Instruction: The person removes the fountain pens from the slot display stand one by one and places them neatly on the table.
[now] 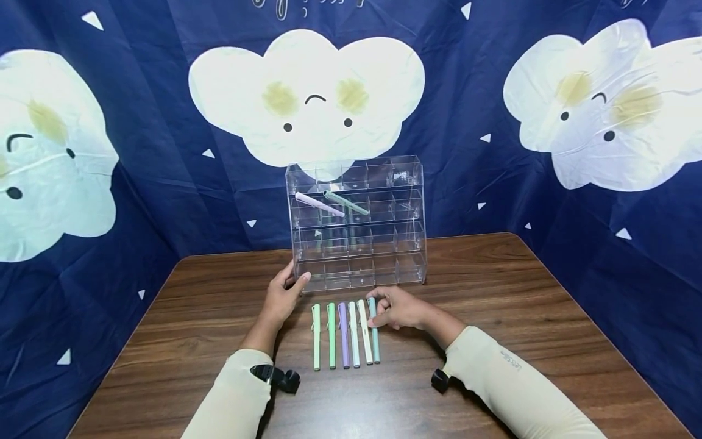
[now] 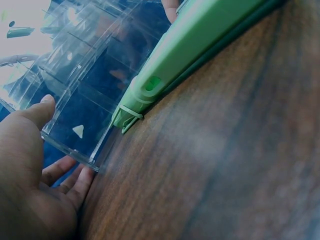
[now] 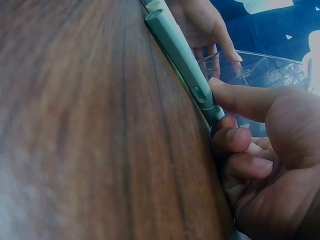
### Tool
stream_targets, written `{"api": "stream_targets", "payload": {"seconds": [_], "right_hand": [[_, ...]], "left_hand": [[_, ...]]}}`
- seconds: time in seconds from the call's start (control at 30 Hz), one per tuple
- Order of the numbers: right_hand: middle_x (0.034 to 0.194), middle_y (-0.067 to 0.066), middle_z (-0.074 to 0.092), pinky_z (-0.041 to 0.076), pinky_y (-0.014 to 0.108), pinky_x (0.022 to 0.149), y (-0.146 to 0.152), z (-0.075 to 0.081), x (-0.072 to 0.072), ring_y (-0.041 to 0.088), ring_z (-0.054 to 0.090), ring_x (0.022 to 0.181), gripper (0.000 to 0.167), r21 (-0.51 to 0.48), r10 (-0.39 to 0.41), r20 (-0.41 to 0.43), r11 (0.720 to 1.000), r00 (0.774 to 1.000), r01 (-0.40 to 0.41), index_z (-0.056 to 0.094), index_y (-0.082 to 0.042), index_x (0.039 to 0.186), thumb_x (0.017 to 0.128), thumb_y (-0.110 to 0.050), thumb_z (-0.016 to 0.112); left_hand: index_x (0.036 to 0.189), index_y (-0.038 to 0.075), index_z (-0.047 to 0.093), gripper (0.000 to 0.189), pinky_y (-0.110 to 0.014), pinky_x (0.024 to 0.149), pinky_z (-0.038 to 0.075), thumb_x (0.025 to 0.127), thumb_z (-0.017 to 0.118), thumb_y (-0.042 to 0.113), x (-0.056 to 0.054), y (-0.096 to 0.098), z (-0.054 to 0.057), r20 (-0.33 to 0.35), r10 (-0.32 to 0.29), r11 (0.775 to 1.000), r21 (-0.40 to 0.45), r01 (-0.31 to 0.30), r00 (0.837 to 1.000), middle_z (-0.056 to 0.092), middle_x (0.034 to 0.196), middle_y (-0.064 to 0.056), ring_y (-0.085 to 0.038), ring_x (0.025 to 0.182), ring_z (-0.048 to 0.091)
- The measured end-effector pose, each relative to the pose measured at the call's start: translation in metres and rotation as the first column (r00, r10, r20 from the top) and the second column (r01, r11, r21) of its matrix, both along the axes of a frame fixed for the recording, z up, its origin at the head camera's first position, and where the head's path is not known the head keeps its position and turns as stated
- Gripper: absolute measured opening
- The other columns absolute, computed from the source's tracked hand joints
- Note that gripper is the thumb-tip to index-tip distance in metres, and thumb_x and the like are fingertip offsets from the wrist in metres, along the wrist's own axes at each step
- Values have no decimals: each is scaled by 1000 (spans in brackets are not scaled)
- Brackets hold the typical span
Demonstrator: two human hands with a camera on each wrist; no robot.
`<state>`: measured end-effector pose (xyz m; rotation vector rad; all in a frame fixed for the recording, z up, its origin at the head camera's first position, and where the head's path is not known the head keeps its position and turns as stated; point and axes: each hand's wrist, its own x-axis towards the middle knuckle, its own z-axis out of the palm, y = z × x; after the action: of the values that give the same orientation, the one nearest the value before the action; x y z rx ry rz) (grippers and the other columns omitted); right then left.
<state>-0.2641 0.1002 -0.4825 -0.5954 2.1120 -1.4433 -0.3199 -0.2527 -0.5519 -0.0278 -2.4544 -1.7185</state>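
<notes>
Right hand (image 3: 290, 132), pen (image 3: 177, 52) lengthwise toward rack (image 1: 360, 244)

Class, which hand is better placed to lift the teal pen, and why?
Probably the right hand: its thumb touches the teal pen, while the left hand holds the clear rack by a lower corner.

Teal pen (image 1: 375, 344); purple pen (image 1: 343, 335); green pens (image 1: 331, 335); brown wood-grain table (image 1: 181, 341); navy cloth (image 1: 466, 213) with white clouds (image 1: 307, 67); cream sleeves (image 1: 233, 390)

Right-wrist view: teal pen (image 3: 177, 52), far end hidden by right hand (image 3: 290, 175). Left-wrist view: rack (image 2: 85, 85), beyond left hand (image 2: 37, 180), cut off above. Head view: sleeve lettering (image 1: 510, 360) behind right grip, illegible.
</notes>
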Motion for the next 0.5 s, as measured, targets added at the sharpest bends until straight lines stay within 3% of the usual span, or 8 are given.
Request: {"api": "stream_targets", "payload": {"seconds": [0.3, 0.5], "right_hand": [[73, -2, 59, 43, 23, 49, 0, -5, -1, 9, 45, 53, 74, -13, 18, 17, 1000, 1000, -18, 48, 5, 156, 93, -5, 85], [73, -2, 59, 42, 23, 49, 0, -5, -1, 9, 44, 53, 74, -45, 12, 54, 999, 998, -10, 47, 3, 157, 94, -4, 84]], "left_hand": [[172, 33, 35, 88, -38, 90, 67, 99, 75, 62, 6, 1, 2, 22, 1, 1000, 1, -1, 1000, 44, 169, -15, -38, 142, 60], [172, 34, 35, 93, -44, 93, 67, 95, 74, 70, 0, -3, -4, 21, -13, 1000, 6, 12, 1000, 44, 169, -17, -42, 144, 59]]}}
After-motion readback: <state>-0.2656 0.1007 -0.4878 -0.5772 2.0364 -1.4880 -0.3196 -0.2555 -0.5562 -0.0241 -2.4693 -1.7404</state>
